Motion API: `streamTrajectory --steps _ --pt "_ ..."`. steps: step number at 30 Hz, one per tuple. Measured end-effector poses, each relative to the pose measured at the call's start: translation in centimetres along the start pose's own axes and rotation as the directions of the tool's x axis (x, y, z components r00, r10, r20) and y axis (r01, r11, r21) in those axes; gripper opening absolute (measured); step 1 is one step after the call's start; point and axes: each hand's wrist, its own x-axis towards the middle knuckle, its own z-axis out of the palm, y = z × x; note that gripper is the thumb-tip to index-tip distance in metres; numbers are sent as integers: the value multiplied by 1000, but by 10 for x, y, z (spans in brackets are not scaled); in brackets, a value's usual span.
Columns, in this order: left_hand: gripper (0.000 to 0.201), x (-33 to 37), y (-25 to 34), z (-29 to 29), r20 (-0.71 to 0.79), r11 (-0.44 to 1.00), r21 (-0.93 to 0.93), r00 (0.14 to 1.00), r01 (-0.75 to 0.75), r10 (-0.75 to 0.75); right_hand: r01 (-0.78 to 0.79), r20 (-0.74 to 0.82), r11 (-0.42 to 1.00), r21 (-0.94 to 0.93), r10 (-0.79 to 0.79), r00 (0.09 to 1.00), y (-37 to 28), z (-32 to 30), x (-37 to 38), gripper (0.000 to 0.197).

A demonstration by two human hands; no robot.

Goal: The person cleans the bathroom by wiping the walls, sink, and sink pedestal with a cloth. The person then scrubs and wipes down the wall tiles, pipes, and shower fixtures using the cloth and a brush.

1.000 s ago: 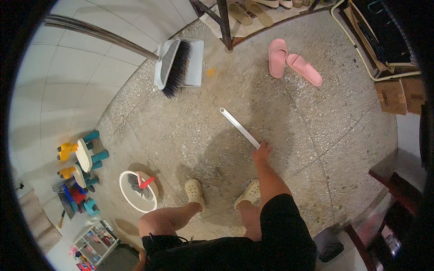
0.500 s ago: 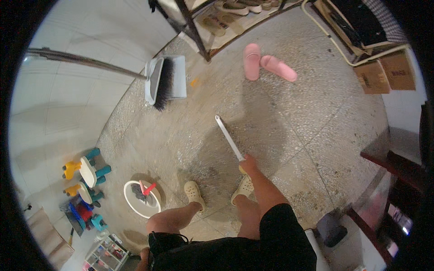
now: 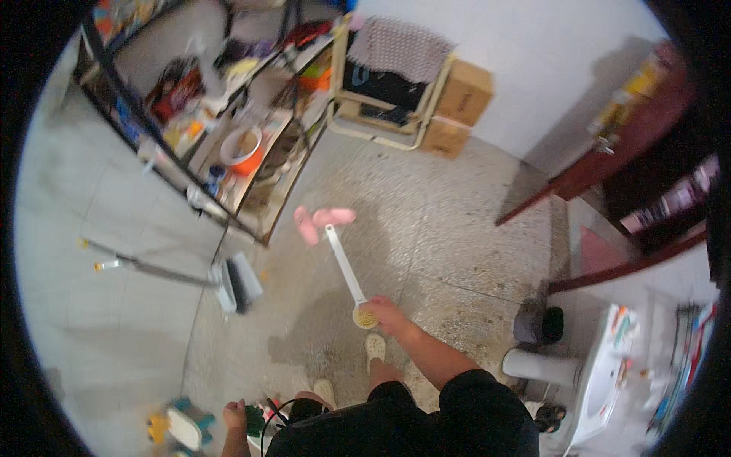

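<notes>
My right hand (image 3: 386,314) is closed round a long-handled brush (image 3: 345,263) near its head. The round head has yellowish bristles, and the straight white handle points away from me over the floor. Low on the left hangs my left hand (image 3: 234,415), its fingers loosely curled with nothing visible in them. Just right of it is the partly hidden basin (image 3: 255,436). Beyond the handle's tip lie pink slippers (image 3: 335,216). Below the brush are my feet in cream clogs (image 3: 375,346).
A dustpan and broom (image 3: 236,284) lean at the left wall. A cluttered shelf (image 3: 251,206) stands at the far left. Cardboard boxes (image 3: 464,91) are stacked by a folded metal frame (image 3: 377,141). At right are a dark red door (image 3: 586,167), a dark bin (image 3: 537,324) and a pedestal sink (image 3: 605,385).
My view has turned right and lifted, bringing the shelf, door and sink into sight. The brush is raised nearer, its bristled head now visible. My left hand shows more fully.
</notes>
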Motion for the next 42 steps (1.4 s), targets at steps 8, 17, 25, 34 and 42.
streamTrajectory --steps 8,17,25,34,42 --pt "31 -7 232 -44 132 532 -255 516 -808 847 370 -286 909 -190 -412 865 -5 54 -271 28" --pt "29 -270 318 -71 320 -5 -678 -301 -735 898 469 -649 840 -273 -521 555 103 87 -500 21" --pt "26 -476 245 -46 410 196 -887 -520 -418 749 546 -667 760 -352 -613 423 210 83 -638 24" --pt "14 -684 129 -4 386 364 -918 -562 -158 731 911 -865 410 32 -445 231 366 41 -802 54" --pt "16 -836 40 29 386 459 -884 -698 -91 604 906 -939 422 -46 -328 105 461 32 -890 64"
